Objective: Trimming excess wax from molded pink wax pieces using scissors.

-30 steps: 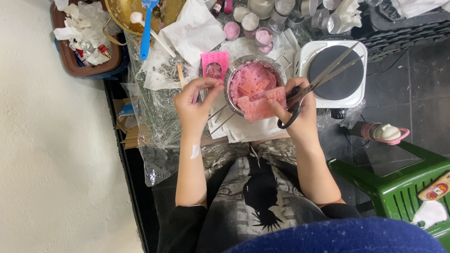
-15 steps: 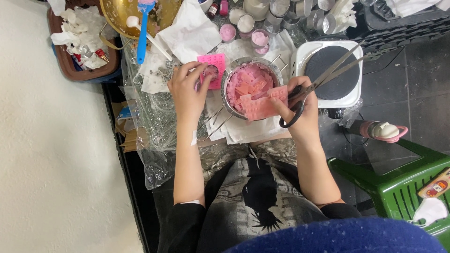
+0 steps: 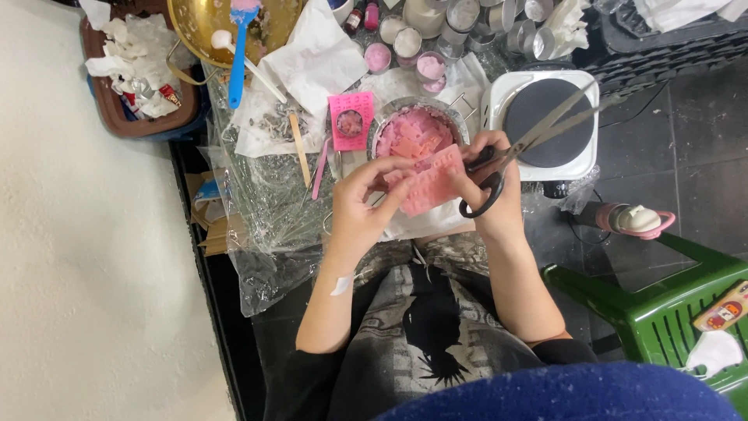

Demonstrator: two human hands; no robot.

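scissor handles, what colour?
Black, on the scissors in the right hand; head view shows it.

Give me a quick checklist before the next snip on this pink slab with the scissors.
1. Slab held by both hands: ok, left hand and right hand each pinch an end.
2. Scissors in the right hand: ok, fingers through the black handles.
3. Blades closed and pointing away from the fingers: ok, out over the hotplate.
4. Slab over the bowl: not ok, it sits at the near rim.
5. Hotplate off: cannot tell.
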